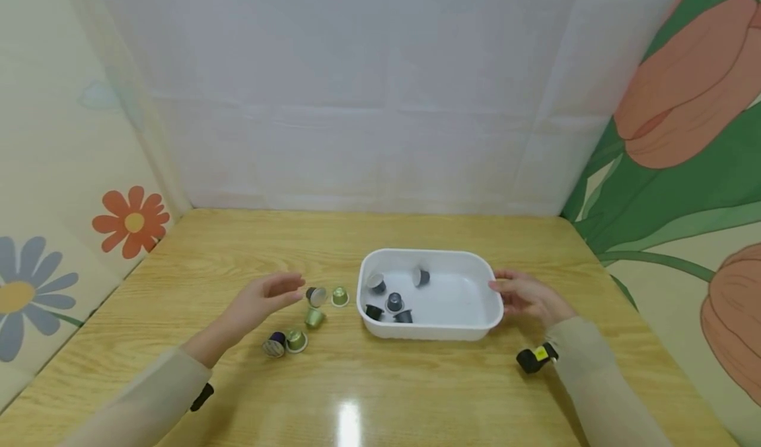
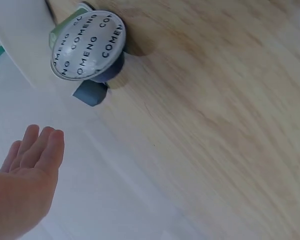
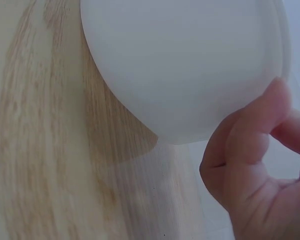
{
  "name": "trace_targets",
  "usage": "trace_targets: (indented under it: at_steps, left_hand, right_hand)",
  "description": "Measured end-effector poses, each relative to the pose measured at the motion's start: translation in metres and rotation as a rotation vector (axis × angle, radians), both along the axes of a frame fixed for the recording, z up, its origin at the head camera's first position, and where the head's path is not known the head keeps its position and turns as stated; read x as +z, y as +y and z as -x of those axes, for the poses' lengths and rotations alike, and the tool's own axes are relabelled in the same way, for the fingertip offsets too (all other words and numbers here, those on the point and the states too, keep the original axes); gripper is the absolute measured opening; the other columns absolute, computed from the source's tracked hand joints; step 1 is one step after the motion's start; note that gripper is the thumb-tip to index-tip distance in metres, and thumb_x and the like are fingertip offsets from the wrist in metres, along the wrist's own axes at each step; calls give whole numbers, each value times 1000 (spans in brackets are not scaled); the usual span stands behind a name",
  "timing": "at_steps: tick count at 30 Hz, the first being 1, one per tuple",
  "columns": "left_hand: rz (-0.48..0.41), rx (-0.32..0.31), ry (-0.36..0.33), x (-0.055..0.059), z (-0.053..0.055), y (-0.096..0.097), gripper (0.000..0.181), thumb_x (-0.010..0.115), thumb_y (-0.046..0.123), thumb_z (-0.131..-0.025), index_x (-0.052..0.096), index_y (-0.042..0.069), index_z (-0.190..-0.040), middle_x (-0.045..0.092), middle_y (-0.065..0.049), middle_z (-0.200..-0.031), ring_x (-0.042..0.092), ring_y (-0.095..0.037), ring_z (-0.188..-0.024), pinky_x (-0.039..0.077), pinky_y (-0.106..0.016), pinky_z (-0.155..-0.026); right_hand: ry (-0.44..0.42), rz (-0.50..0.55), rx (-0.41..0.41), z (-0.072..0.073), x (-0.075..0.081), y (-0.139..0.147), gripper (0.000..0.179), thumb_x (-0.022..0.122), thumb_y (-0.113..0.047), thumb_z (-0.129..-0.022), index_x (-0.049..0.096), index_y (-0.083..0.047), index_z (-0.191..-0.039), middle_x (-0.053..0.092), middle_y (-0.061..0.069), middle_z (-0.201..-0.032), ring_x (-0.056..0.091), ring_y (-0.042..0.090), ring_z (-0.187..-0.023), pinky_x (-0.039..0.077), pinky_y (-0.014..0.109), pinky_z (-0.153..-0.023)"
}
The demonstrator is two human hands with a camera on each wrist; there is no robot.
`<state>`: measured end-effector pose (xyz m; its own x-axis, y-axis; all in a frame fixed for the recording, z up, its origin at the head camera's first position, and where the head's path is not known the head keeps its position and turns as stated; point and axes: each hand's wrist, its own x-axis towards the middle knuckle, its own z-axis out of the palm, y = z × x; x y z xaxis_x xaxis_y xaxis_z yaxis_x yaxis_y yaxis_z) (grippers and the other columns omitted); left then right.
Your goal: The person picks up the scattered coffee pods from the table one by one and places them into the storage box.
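Observation:
My left hand (image 1: 261, 302) is held with fingers extended and nothing between them, just left of a dark coffee capsule (image 1: 315, 296) lying on its side. Three green capsules (image 1: 340, 296) and another dark capsule (image 1: 275, 344) lie close by on the table. In the left wrist view, lettering covers the pale lid of a capsule (image 2: 87, 45), beyond the fingertips (image 2: 55, 137). My right hand (image 1: 529, 295) pinches the right end of a white tray (image 1: 434, 331), the thumb at its rim. Several dark capsules (image 1: 395, 302) sit inside, mostly towards the tray's left.
The wooden table (image 1: 416, 394) reaches back to a white cloth (image 1: 380, 137). Flower-printed panels (image 1: 684, 137) stand at both sides. A black strap piece with a yellow patch (image 1: 538, 356) hangs at my right wrist.

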<state>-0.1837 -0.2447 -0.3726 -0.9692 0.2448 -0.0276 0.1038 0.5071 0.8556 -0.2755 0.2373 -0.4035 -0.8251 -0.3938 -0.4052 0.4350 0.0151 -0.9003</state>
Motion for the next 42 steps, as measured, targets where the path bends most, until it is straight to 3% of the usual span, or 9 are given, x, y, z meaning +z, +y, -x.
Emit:
trace_targets:
  at_steps: [12, 18, 24, 27, 29, 32, 36, 39, 42]
  left_hand:
    - [32, -102, 7, -12, -9, -30, 59, 58, 20, -103, 36, -11, -148, 48, -30, -146, 45, -49, -135, 48, -53, -104]
    - [55, -108, 19, -17, -13, -36, 59, 63, 16, -100, 39, -13, -146, 51, -30, -143, 47, -49, -133, 53, -38, -100]
    - [76, -149, 11, -21, -14, -42, 59, 63, 16, -100, 40, -13, -145, 54, -29, -142, 48, -48, -133, 48, -23, -99]
    - [86, -181, -14, -21, -15, -46, 63, 66, 18, -98, 40, -13, -146, 54, -28, -142, 52, -32, -134, 45, -15, -98]
    - [89, -207, -20, -23, -15, -48, 65, 68, 20, -97, 40, -13, -145, 54, -28, -142, 53, -13, -131, 42, -11, -96]
    - [114, -232, -17, -25, -15, -49, 69, 72, 22, -93, 42, -14, -143, 54, -30, -141, 54, -21, -133, 39, -9, -96]
    - [175, -227, -30, -29, -18, -48, 71, 76, 26, -90, 45, -13, -141, 55, -29, -140, 46, -52, -133, 46, -27, -105]
    - [203, -237, -12, -33, -18, -49, 69, 76, 27, -89, 48, -11, -140, 58, -26, -138, 48, -50, -131, 46, -28, -105]
    - [221, -251, 6, -36, -17, -49, 66, 77, 27, -89, 52, -9, -138, 61, -23, -135, 54, -44, -128, 39, -12, -98]
  right_hand:
    - [16, -9, -7, 0, -3, 0, 13, 53, -6, -102, 53, -11, -114, 65, -2, -83, 63, 7, -67, 53, 16, -54]
    - [12, -7, -3, -1, -2, 0, 16, 53, -7, -102, 50, -9, -117, 66, -2, -83, 64, 7, -68, 54, 16, -55]
    - [6, -14, -3, -1, -2, 1, 27, 53, -7, -102, 44, -2, -128, 66, -1, -86, 65, 8, -72, 56, 18, -58]
    - [5, -6, -3, -1, -3, 1, 29, 52, -7, -102, 42, -2, -129, 66, 0, -87, 66, 9, -73, 57, 19, -59]
    - [4, 0, -9, -1, -3, 0, 24, 53, -7, -102, 45, -4, -125, 66, 0, -85, 65, 8, -72, 56, 18, -58]
    - [5, 4, -13, 0, -3, 0, 19, 53, -7, -102, 48, -8, -120, 66, -1, -84, 65, 8, -70, 56, 18, -57]
    - [7, 3, -11, 0, -3, -1, 20, 52, -6, -102, 47, -6, -122, 66, -1, -84, 65, 8, -70, 56, 18, -57]
    - [14, -2, -7, 0, -3, -1, 23, 52, -6, -102, 46, -4, -125, 66, -1, -84, 65, 8, -71, 56, 18, -57]
    - [15, -2, -9, 1, -2, -1, 22, 52, -5, -102, 46, -4, -124, 66, -1, -84, 65, 8, -70, 56, 18, -57]
